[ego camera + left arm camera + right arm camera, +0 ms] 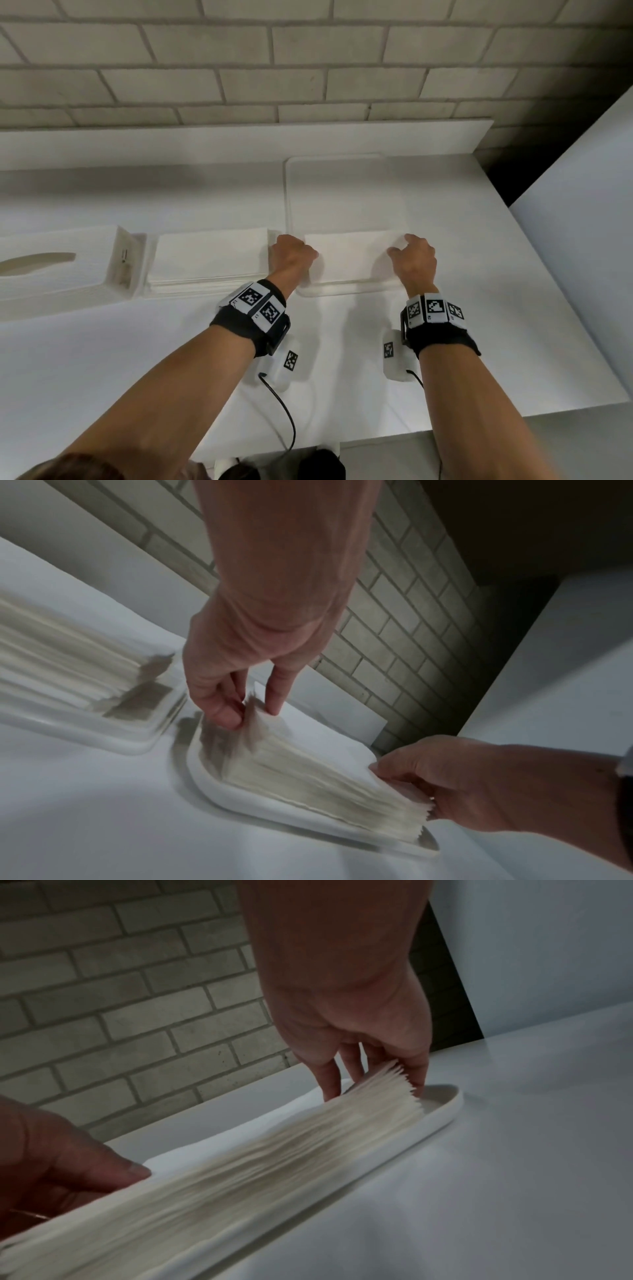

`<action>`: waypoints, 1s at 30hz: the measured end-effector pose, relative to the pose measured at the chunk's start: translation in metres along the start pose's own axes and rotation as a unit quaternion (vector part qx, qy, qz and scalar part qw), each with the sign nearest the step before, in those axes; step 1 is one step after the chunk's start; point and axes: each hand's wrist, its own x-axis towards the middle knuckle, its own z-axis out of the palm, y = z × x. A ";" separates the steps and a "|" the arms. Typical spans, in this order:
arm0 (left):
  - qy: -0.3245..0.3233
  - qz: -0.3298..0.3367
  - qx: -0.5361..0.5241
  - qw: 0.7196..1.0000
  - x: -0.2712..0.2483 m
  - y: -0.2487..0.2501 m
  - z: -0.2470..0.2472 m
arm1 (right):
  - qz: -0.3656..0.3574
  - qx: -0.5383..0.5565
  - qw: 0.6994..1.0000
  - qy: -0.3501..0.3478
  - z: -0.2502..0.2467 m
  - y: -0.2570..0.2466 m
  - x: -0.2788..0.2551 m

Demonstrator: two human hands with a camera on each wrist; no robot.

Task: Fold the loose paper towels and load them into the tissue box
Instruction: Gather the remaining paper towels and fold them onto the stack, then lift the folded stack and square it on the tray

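A thick stack of white paper towels [352, 258] lies on the near part of a white tray [342, 185]. My left hand [293, 255] pinches the stack's left end between thumb and fingers [251, 715], and the edges there fan up. My right hand [409, 250] grips the right end [373, 1093], fingers on top and thumb at the side. The white tissue box [44, 270] lies at the far left with its end flap [125, 263] open towards a second towel stack [209, 260].
The second stack [61, 653] sits on its own shallow tray [137, 739], close beside the first tray. A raised white ledge [239, 144] and a brick wall [308, 58] run behind. A white panel [582, 205] stands at the right.
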 end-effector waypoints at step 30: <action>-0.275 0.134 -0.300 0.904 -0.079 0.095 -0.046 | 0.133 0.476 0.869 0.012 -0.044 0.001 -0.004</action>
